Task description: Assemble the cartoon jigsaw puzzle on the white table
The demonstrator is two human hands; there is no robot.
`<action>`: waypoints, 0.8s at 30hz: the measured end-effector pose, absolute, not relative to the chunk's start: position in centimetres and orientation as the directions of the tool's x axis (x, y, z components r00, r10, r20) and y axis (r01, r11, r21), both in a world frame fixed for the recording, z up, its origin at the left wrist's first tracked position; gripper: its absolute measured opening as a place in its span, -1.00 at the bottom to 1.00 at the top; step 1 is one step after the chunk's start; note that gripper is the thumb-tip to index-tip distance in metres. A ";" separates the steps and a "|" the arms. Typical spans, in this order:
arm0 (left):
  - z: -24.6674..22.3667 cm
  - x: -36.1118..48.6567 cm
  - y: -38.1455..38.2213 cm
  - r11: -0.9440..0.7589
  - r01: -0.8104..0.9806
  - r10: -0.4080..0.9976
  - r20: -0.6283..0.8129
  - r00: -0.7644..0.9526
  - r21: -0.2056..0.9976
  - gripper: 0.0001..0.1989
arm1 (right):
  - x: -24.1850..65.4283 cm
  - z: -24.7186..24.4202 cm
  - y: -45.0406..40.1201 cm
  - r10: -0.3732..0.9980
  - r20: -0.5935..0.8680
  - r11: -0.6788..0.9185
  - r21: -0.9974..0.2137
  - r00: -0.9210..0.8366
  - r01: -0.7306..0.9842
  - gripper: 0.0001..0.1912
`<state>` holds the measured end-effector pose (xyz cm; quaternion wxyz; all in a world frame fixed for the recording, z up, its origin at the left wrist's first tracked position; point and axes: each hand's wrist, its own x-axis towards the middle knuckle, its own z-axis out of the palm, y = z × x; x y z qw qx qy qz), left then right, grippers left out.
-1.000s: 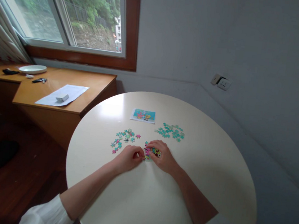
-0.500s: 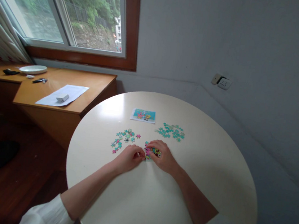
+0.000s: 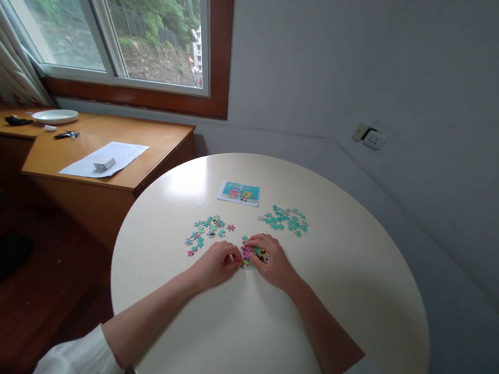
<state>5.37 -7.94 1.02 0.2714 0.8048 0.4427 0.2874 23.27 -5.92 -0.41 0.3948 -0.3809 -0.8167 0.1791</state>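
A small joined patch of colourful puzzle pieces [image 3: 247,253] lies on the round white table [image 3: 252,345], between my hands and partly covered by them. My left hand [image 3: 221,262] is pinched at the patch's lower left edge; whatever its fingertips hold is too small to make out. My right hand [image 3: 271,262] rests over the patch's right side, thumb and fingers apart, touching the pieces. Loose teal and pink pieces [image 3: 212,225] spread to the left. More teal pieces [image 3: 285,219] lie beyond my right hand. Behind them is a picture card [image 3: 239,193] with cartoon figures.
At the left stands a wooden desk [image 3: 165,134] with a white sheet [image 3: 124,152], a small white box [image 3: 104,163], a white plate [image 3: 55,116] and dark items. A wall with sockets [image 3: 375,140] rises behind the table, and a window is at the upper left.
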 end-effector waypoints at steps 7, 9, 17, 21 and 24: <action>1.0 5.5 -7.9 -0.490 0.549 0.855 0.252 0.453 0.677 -0.86 | 23.2 -0.5 -5.9 0.764 0.506 0.645 -0.593 -0.400 0.482 -0.80; 0.9 5.5 -7.9 -0.497 0.550 0.852 0.260 0.454 0.671 -0.87 | 23.2 -0.4 -5.9 0.765 0.505 0.644 -0.594 -0.400 0.481 -0.80; 0.6 5.5 -7.8 -0.504 0.549 0.849 0.268 0.455 0.667 -0.87 | 23.2 -0.3 -5.9 0.760 0.519 0.650 -0.591 -0.392 0.478 -0.80; 0.6 5.4 -7.8 -0.511 0.549 0.844 0.266 0.466 0.661 -0.86 | 23.1 -0.3 -5.9 0.756 0.523 0.655 -0.592 -0.395 0.469 -0.80; 0.5 5.3 -7.8 -0.524 0.539 0.834 0.267 0.483 0.660 -0.86 | 23.2 -0.2 -5.9 0.763 0.511 0.647 -0.594 -0.396 0.478 -0.78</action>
